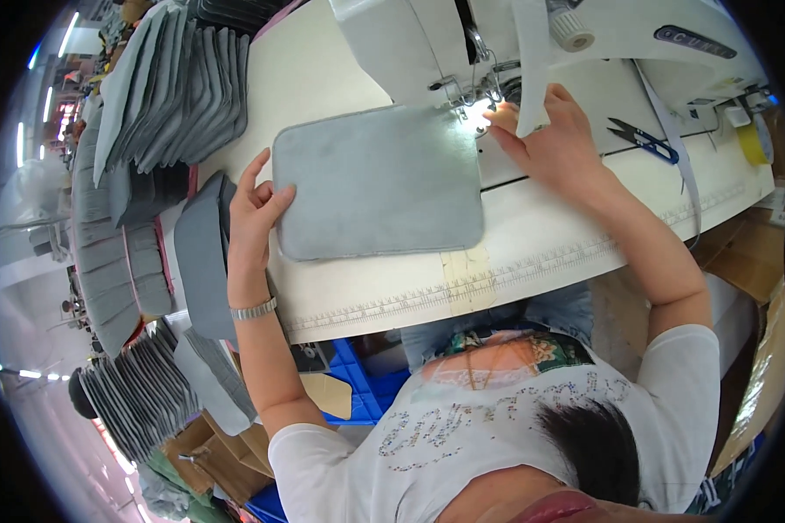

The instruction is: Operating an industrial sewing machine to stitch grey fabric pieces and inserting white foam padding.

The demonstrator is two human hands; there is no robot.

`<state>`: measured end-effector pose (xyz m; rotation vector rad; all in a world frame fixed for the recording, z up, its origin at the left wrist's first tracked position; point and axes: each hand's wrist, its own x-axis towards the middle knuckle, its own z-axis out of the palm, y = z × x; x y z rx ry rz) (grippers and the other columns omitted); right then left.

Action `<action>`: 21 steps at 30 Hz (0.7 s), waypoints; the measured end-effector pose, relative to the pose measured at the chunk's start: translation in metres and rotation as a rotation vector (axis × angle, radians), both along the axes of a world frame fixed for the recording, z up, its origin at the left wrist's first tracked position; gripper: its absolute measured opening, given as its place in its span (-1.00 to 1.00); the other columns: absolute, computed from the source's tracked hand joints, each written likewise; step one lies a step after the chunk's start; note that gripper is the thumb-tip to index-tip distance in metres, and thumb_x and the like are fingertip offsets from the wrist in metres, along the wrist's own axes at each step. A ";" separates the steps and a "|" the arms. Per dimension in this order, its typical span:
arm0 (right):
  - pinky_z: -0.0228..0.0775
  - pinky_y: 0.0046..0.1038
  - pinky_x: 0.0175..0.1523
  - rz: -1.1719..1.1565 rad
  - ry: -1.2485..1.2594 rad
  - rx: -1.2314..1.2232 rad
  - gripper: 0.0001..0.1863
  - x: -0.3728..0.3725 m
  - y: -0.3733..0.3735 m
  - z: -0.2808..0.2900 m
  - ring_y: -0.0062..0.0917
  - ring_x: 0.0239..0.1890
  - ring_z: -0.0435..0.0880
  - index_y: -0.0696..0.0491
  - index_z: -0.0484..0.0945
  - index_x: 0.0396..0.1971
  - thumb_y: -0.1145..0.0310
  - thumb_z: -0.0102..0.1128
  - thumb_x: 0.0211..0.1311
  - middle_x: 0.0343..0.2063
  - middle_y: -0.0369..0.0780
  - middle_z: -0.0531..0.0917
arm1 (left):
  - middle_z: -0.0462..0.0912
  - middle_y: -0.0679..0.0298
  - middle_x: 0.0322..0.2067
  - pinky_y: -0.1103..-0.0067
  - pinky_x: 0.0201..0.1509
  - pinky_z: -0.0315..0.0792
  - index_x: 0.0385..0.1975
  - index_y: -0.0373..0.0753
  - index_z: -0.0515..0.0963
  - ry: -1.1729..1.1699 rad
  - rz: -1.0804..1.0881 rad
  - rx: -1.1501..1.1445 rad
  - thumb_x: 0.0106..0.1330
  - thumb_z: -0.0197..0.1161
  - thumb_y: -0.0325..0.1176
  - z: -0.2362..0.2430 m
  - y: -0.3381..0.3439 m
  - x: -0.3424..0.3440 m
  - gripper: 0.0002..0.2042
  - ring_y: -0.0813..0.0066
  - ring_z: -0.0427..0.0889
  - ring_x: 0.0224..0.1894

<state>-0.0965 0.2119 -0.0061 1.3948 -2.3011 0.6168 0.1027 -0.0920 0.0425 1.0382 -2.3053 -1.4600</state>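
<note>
A grey padded fabric panel with rounded corners lies flat on the white sewing table. Its far right corner reaches the lit presser foot of a white sewing machine. My left hand grips the panel's left edge, the thumb on top and the forefinger along the side. Close to the needle, my right hand is closed, its fingertips just right of the panel. A pale strip of tape hangs down from above and runs in between its thumb and fingers. The fingertips are partly lost in the lamp's glare.
Blue-handled thread snips lie right of my right hand, beside a narrow pale ribbon. A yellow tape roll stands at the right edge. Stacks of grey panels fill the left side. A printed ruler follows the table's near edge.
</note>
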 end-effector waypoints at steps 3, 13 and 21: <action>0.33 -0.39 -0.07 0.084 -0.007 0.004 -0.83 0.016 -0.001 0.002 -0.46 -0.30 0.55 0.02 0.64 -0.40 0.27 0.30 0.03 -0.41 -0.28 0.63 | 0.57 0.35 -0.44 0.76 -0.30 0.37 0.26 -0.30 0.27 0.129 -0.079 0.048 0.14 0.28 -0.51 0.020 0.012 0.001 -0.37 0.71 0.49 -0.43; 0.33 -0.29 0.01 0.137 0.195 0.200 -0.61 0.045 -0.001 0.000 -0.42 0.03 0.46 0.21 0.54 -0.10 0.41 0.14 0.01 -0.05 -0.19 0.56 | 0.55 0.40 -0.49 0.83 -0.32 0.33 0.27 -0.30 0.26 0.142 -0.047 -0.028 0.13 0.26 -0.55 0.026 0.026 0.006 -0.37 0.75 0.50 -0.44; 0.24 -0.26 0.08 0.105 0.236 0.138 -0.66 0.040 -0.003 -0.002 -0.42 -0.09 0.52 0.22 0.60 -0.20 0.44 0.12 -0.03 -0.23 -0.21 0.60 | 0.65 0.24 -0.37 0.73 -0.18 0.43 0.27 -0.31 0.25 0.167 -0.075 0.051 0.12 0.25 -0.55 0.015 0.026 0.009 -0.36 0.63 0.61 -0.33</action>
